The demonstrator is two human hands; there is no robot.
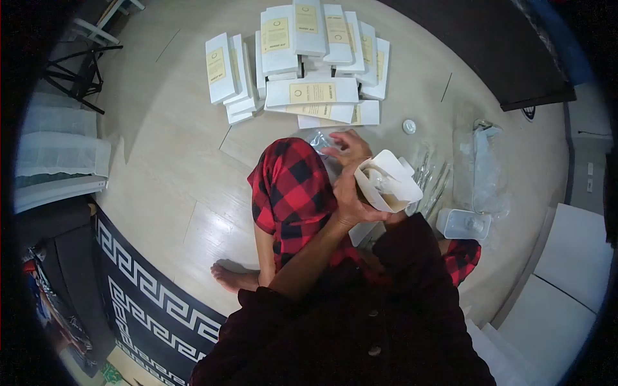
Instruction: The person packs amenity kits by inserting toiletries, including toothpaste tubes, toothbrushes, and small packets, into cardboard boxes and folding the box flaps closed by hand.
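Observation:
My left hand [349, 198] is wrapped round a white cardboard box [404, 188], tilted with its open end and raised flaps facing up. Inside it a clear, shiny object [376, 178] shows, its kind unclear. My right forearm passes partly hidden behind the box. Beyond it, my right hand [351, 147] reaches left with its fingers apart, close to a clear plastic bag [318, 139] by my knee; whether they touch is unclear. Another white piece [364, 233], partly covered by my arms, lies in front of my lap.
Several white boxes with cream labels [312, 93] are stacked ahead on the floor. To the right are a small round white lid or roll [409, 126], clear plastic-wrapped strips [430, 180], a large plastic bag [484, 164] and a translucent tub [454, 224]. A dark patterned rug [154, 289] lies left.

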